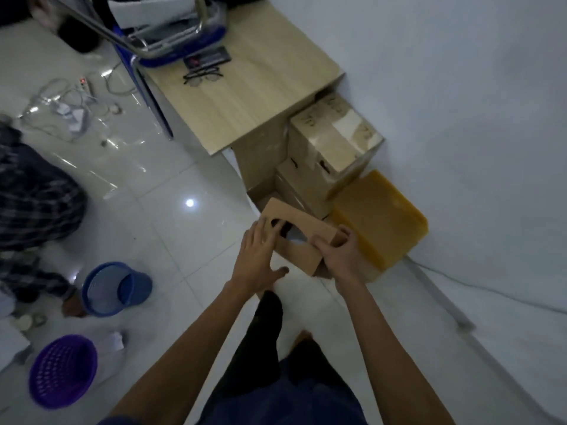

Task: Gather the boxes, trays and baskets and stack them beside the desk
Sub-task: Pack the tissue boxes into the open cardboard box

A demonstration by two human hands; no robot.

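Note:
A flat brown cardboard box (294, 220) with an oval hole in its top is held above the floor, in front of a stack of cardboard boxes (331, 142) beside the wooden desk (245, 96). My right hand (340, 253) grips the box's right end. My left hand (260, 256) lies flat on its left part, fingers spread over the top near the hole. A yellow box (380, 216) sits on the floor just right of the stack, against the wall.
A blue basket (107, 288) and a purple basket (63, 371) lie on the tiled floor at lower left. Another person in a checked shirt (33, 204) crouches at left. Cables and a power strip (82, 85) lie farther back. Glasses (204, 76) rest on the desk.

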